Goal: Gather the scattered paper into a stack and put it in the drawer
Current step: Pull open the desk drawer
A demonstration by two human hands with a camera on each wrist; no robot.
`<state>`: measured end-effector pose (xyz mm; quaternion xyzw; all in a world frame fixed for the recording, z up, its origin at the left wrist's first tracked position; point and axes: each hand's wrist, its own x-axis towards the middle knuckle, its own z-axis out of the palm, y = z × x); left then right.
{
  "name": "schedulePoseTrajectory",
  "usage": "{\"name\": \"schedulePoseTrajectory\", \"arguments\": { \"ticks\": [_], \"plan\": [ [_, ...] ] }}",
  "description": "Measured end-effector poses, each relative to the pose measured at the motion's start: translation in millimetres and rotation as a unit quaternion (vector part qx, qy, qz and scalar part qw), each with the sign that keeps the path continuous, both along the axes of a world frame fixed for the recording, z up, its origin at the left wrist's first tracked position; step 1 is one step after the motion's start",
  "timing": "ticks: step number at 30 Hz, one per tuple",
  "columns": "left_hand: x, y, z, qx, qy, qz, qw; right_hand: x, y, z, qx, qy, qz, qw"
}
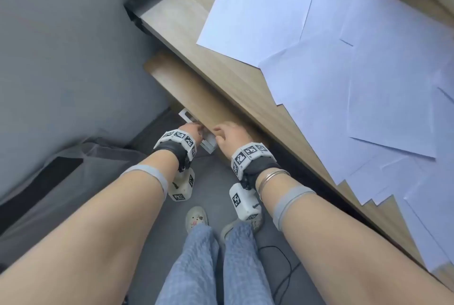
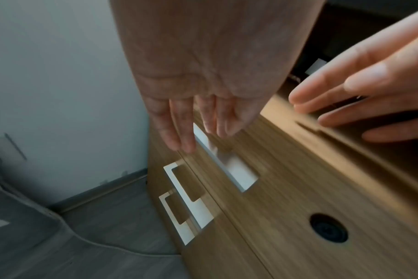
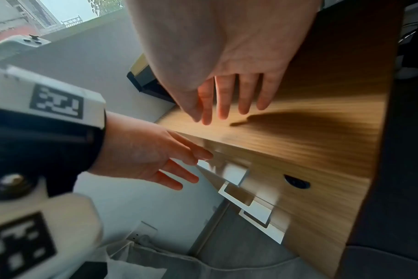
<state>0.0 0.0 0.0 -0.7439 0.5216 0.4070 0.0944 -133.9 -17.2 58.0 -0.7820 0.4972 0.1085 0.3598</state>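
Several white paper sheets (image 1: 344, 83) lie scattered and overlapping on the wooden desk (image 1: 186, 15). Below the desk edge stands a wooden drawer unit (image 1: 196, 93) with a white recessed handle (image 2: 229, 168) on its top drawer. My left hand (image 2: 198, 136) reaches for that handle with straight fingers and holds nothing. My right hand (image 3: 227, 111) lies flat with straight fingers on the unit's top edge. In the head view both hands (image 1: 194, 130) (image 1: 229, 134) sit side by side at the drawer front. I cannot tell whether the drawer is pulled out.
Two more white handles (image 2: 186, 188) (image 2: 177, 217) mark the lower drawers, and a round black hole (image 2: 328, 228) sits in the unit's front. A grey wall (image 1: 61, 47) is close on the left. Grey fabric (image 1: 61, 169) and a black cable (image 1: 282, 268) lie on the floor.
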Motion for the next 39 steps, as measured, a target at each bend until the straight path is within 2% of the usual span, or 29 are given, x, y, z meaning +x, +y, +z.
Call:
{"name": "schedulePoseTrajectory", "arguments": {
  "ticks": [5, 7, 9, 12, 16, 20, 31, 33, 36, 39],
  "plan": [
    [-2, 2, -21, -0.016, 0.014, 0.026, 0.999, -4, -4, -11, -0.024, 0.012, -0.011, 1.0],
    [1, 3, -27, -0.077, 0.003, 0.101, 0.992, -5, -6, -12, -0.038, 0.0, -0.01, 0.999],
    [5, 3, -31, -0.128, -0.015, 0.211, 0.969, -5, -8, -15, -0.049, -0.014, -0.012, 0.999],
    [8, 1, -35, -0.121, 0.005, 0.356, 0.927, -4, -10, -18, -0.048, -0.02, -0.015, 0.999],
    [4, -5, -46, -0.097, 0.072, 0.437, 0.891, -3, -12, -20, -0.053, -0.022, -0.014, 0.998],
    [2, -10, -52, -0.112, 0.104, 0.48, 0.864, -3, -13, -21, -0.058, -0.029, -0.013, 0.998],
    [20, 20, -45, -0.034, 0.13, 0.495, 0.859, -4, -10, -20, -0.048, -0.017, -0.022, 0.998],
    [24, 31, -52, -0.026, 0.145, 0.528, 0.837, -5, -9, -19, -0.047, -0.011, -0.019, 0.999],
    [26, 42, -35, -0.029, 0.146, 0.586, 0.796, -5, -7, -15, -0.044, -0.003, -0.012, 0.999],
    [26, 46, -16, -0.035, 0.113, 0.584, 0.803, -5, -3, -10, -0.042, 0.005, -0.012, 0.999]
  ]
}}
